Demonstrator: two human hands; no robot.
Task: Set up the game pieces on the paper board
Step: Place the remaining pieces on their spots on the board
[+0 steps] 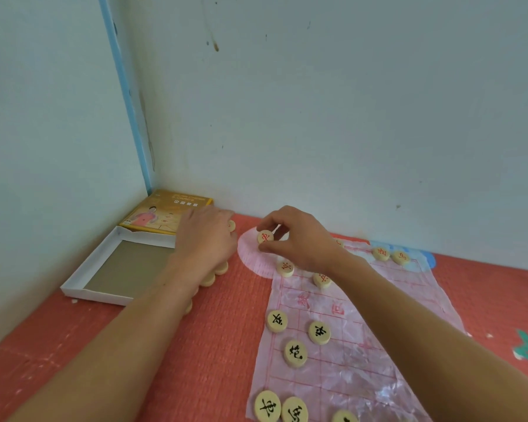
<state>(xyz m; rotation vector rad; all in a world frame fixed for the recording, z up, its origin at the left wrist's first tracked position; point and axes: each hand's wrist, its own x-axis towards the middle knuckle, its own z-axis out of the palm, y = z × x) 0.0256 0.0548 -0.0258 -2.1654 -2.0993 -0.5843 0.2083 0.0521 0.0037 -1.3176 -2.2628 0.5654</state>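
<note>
The board is a thin, crinkled, glossy sheet; pieces pale smooth wood; mat ribbed, matt; box matt white card.

Pale round pieces lie flat on the crinkled pink paper board.

Soft even daylight, slight wide-angle bowing, perhaps mild blur.
</note>
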